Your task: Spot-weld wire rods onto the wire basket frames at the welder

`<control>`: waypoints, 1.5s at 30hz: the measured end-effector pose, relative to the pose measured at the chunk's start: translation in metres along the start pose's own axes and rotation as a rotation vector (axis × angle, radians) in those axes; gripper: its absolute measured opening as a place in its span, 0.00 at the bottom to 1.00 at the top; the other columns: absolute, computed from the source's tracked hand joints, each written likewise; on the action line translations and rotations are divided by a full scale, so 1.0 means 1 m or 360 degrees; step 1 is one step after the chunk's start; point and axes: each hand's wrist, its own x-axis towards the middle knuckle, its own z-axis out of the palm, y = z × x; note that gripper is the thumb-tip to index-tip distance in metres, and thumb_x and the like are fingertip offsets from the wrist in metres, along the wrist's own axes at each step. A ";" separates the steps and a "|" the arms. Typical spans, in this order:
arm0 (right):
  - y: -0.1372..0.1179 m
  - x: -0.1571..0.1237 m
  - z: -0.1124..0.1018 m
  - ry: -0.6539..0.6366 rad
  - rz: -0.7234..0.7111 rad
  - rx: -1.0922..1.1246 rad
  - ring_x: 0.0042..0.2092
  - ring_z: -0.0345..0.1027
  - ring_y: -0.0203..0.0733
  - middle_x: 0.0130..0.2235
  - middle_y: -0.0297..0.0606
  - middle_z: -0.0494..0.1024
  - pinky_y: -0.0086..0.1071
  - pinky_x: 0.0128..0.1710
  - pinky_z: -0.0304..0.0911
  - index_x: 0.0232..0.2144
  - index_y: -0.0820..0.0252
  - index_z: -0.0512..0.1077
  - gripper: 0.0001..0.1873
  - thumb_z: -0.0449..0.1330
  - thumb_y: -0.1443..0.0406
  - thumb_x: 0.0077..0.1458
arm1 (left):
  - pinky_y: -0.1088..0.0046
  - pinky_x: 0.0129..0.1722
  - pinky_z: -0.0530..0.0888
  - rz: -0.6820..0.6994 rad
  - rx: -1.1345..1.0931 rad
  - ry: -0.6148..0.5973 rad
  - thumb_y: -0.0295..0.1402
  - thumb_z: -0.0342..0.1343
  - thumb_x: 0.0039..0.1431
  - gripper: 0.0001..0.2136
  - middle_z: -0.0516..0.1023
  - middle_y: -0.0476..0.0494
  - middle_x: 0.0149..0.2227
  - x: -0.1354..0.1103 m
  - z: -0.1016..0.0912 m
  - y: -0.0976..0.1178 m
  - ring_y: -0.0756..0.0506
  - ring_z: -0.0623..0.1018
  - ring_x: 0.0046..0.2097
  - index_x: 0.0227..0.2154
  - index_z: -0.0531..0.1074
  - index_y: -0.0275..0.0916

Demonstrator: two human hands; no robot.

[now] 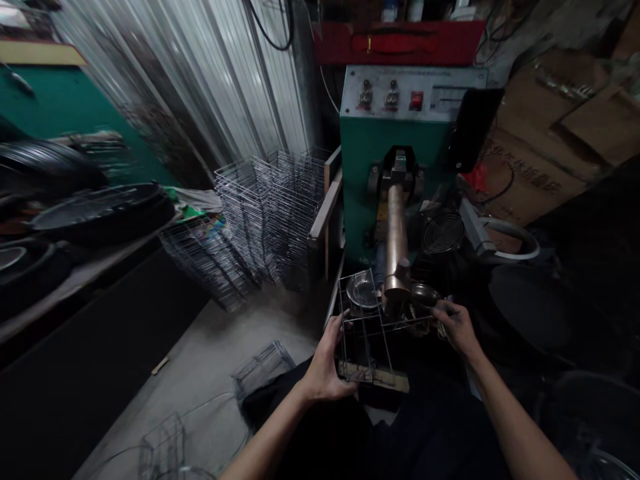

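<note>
My left hand (327,367) grips the left side of a small rectangular wire frame (367,317), its thumb and fingers around the edge. The frame stands tilted under the copper-coloured electrode arm (397,247) of a green spot welding machine (357,173). On the other side, my right hand (456,325) is closed in a pinch at the end of a thin metal wire (407,325) that runs towards the frame. Whether this wire is joined to the frame I cannot tell. A shiny round metal dish (363,291) shows behind the frame, and another dish (425,293) sits right of the electrode.
Stacked wire baskets (270,213) stand left of the machine. More wire frames (263,367) lie on the concrete floor (200,360). Black round pans (100,213) rest on a bench at left. Cardboard boxes (550,160) are piled at right, beside a dark round pan (530,307).
</note>
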 end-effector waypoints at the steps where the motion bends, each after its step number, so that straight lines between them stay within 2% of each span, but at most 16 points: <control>1: 0.002 0.002 -0.001 0.0004 -0.0008 -0.0007 0.27 0.51 0.35 0.22 0.29 0.58 0.31 0.28 0.50 0.17 0.58 0.62 0.30 0.70 0.45 0.49 | 0.38 0.67 0.64 0.0011 -0.0016 0.0001 0.33 0.69 0.42 0.54 0.56 0.30 0.69 0.002 0.000 -0.001 0.27 0.66 0.66 0.73 0.49 0.45; 13: -0.008 0.013 -0.004 0.0040 0.0019 -0.0078 0.28 0.50 0.36 0.22 0.29 0.57 0.32 0.29 0.49 0.17 0.57 0.60 0.29 0.69 0.45 0.46 | 0.40 0.65 0.68 0.0058 0.0004 -0.0020 0.31 0.68 0.39 0.54 0.60 0.30 0.65 0.026 0.002 0.003 0.28 0.70 0.63 0.71 0.51 0.43; 19: -0.010 0.016 -0.005 0.0051 0.0027 -0.0101 0.26 0.50 0.36 0.21 0.30 0.58 0.31 0.27 0.49 0.16 0.57 0.60 0.30 0.69 0.43 0.44 | 0.42 0.64 0.69 0.0059 -0.0016 0.0008 0.32 0.69 0.40 0.53 0.62 0.29 0.64 0.028 0.006 -0.002 0.28 0.68 0.64 0.71 0.52 0.42; 26: -0.010 0.018 -0.007 0.0051 0.0009 -0.0120 0.25 0.50 0.36 0.21 0.30 0.57 0.31 0.24 0.49 0.16 0.56 0.60 0.29 0.69 0.45 0.45 | 0.40 0.62 0.71 0.0085 0.0008 0.0008 0.32 0.69 0.39 0.52 0.64 0.31 0.63 0.034 0.005 -0.005 0.27 0.70 0.62 0.71 0.53 0.43; 45: -0.020 0.019 -0.006 0.0024 0.0049 -0.0137 0.26 0.49 0.35 0.21 0.30 0.56 0.31 0.26 0.49 0.16 0.57 0.60 0.29 0.69 0.45 0.44 | 0.37 0.66 0.66 0.0094 0.0059 -0.0005 0.32 0.69 0.39 0.54 0.60 0.30 0.66 0.031 0.004 -0.009 0.24 0.64 0.68 0.72 0.50 0.43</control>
